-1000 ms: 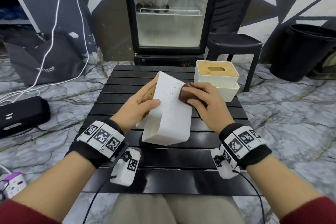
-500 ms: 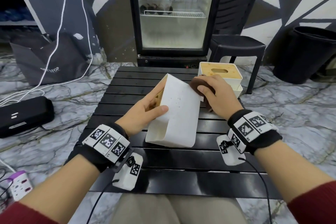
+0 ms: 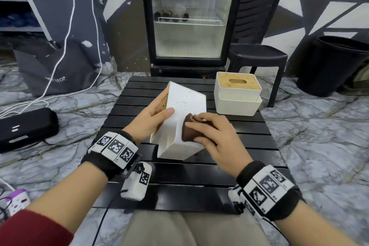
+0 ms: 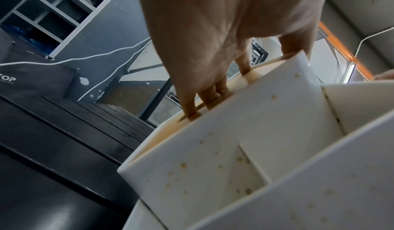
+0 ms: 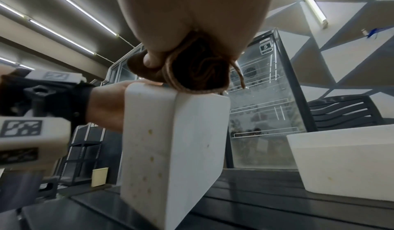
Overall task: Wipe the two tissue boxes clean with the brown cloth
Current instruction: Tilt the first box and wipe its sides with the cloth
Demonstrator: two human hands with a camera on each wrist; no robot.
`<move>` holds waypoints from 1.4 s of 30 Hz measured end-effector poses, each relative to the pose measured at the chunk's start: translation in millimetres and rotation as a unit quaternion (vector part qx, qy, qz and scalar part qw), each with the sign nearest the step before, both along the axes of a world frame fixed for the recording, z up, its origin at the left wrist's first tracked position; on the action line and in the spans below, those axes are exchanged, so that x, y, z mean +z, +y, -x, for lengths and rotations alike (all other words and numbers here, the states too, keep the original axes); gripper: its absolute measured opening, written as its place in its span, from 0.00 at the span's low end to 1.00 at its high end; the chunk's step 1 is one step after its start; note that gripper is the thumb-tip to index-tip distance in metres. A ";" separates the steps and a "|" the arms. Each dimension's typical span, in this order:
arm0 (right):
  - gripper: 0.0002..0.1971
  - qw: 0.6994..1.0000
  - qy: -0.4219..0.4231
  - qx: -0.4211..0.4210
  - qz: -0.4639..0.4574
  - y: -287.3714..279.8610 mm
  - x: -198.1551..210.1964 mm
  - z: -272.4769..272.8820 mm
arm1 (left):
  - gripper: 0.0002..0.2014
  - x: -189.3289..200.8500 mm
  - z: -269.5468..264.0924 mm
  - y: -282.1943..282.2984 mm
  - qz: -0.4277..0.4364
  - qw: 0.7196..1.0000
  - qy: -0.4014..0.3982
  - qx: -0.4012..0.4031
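Left hand [image 3: 151, 120] grips the speckled white tissue box [image 3: 185, 110], tipped on the black slatted table [image 3: 257, 158], while right hand [image 3: 215, 136] clutches the bunched brown cloth [image 3: 188, 132] against its side; the box appears rigid, light and smooth, best braced at its edges.

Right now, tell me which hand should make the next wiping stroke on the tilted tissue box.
Right. The right hand already presses the brown cloth on the tilted tissue box; the left hand grips that box, propping it.
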State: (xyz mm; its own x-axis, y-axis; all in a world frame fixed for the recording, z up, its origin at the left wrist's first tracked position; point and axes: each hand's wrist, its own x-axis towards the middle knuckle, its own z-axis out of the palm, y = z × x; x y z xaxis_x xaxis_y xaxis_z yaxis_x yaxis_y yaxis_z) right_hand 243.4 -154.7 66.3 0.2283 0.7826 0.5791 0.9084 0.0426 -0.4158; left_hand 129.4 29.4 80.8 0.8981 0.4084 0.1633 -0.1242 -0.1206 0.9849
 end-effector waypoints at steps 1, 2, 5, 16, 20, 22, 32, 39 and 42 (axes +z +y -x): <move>0.17 1.000 -0.004 0.001 -0.002 0.2 -2.7 3.5 | 0.29 0.6 -0.5 0.0 0.006 1.000 -0.001 0.001; 0.18 1.000 -0.008 0.000 -0.001 0.7 -5.3 6.5 | 0.28 0.9 -1.0 0.0 0.010 1.000 -0.003 0.000; 0.19 1.000 -0.017 -0.008 0.002 2.9 -10.6 11.1 | 0.29 -0.9 -2.8 -0.7 0.013 1.000 -0.006 -0.006; 0.19 1.000 0.014 -0.004 -0.018 15.7 -6.4 0.2 | 0.30 -1.0 -4.4 1.3 -0.001 1.000 0.013 -0.028; 0.18 0.999 0.014 -0.025 -0.029 20.7 -4.1 -7.9 | 0.32 0.2 -4.7 -1.1 0.001 0.999 0.019 -0.045; 0.18 0.998 0.015 -0.038 -0.040 23.9 -3.1 -13.0 | 0.33 1.2 -5.2 -2.2 0.003 0.998 0.022 -0.053; 0.18 0.994 0.013 -0.079 -0.070 33.7 4.4 -44.9 | 0.36 1.0 -8.2 -6.4 -0.012 0.995 0.039 -0.091; 0.18 0.993 0.057 -0.087 -0.062 39.1 10.7 -55.1 | 0.35 1.7 -8.1 -7.4 -0.029 0.995 0.044 -0.090; 0.18 0.994 0.063 -0.083 -0.038 41.1 13.7 -60.9 | 0.35 1.8 -7.3 -6.9 -0.029 0.994 0.047 -0.098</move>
